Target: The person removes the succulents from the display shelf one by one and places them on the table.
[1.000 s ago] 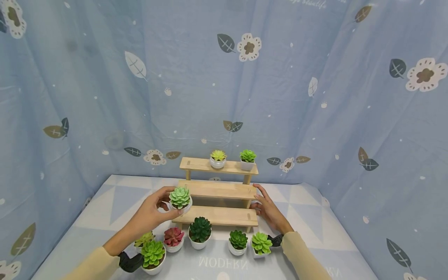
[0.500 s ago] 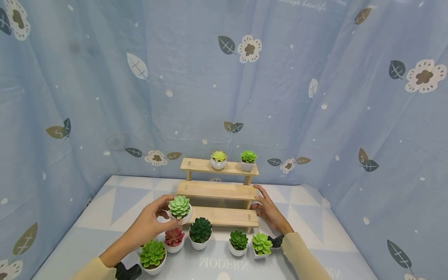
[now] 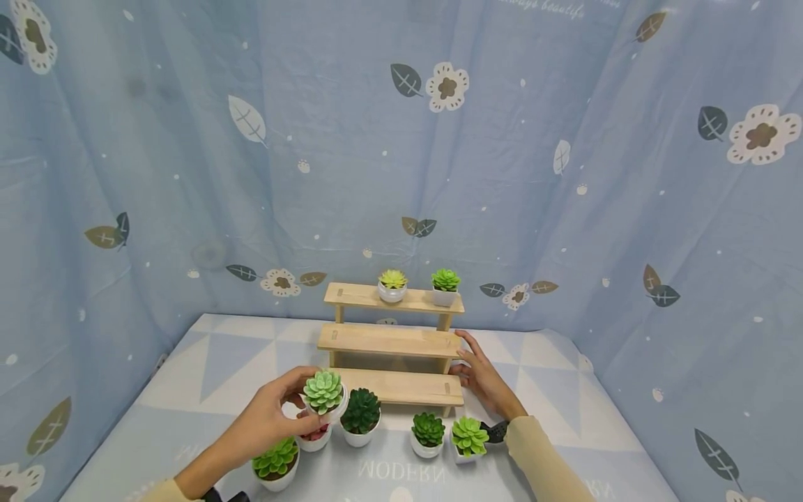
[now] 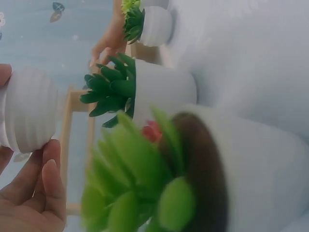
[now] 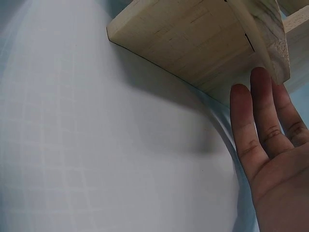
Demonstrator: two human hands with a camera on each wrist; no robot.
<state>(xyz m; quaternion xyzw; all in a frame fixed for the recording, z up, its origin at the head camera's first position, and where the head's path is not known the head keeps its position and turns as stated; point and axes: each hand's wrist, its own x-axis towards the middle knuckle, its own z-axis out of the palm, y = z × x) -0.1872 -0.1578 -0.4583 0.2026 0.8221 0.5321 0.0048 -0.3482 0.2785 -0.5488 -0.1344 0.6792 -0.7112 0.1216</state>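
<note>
My left hand (image 3: 266,418) grips a ribbed white pot (image 4: 31,110) holding a pale green succulent (image 3: 323,392), raised in front of the lower left of a three-tier wooden stand (image 3: 389,339). Below and around that hand are a red succulent (image 3: 316,436), partly hidden, a bright green one (image 3: 276,460) and a dark green one (image 3: 360,411), all in white pots. At the stand's right end my right hand (image 3: 486,383) rests its fingertips near the middle shelf's edge. Its fingers (image 5: 263,108) are nearly straight in the right wrist view, against the wood.
On the top shelf stand a yellow-green succulent (image 3: 392,284) and a green one in a square pot (image 3: 445,298). Two more potted succulents, one dark green (image 3: 428,434) and one light green (image 3: 469,438), stand before the stand's right side. A blue curtain (image 3: 351,139) hangs behind.
My left hand has come down and toward me with the pale green succulent, away from the stand's shelves, and now covers part of the red one. My right hand stays put.
</note>
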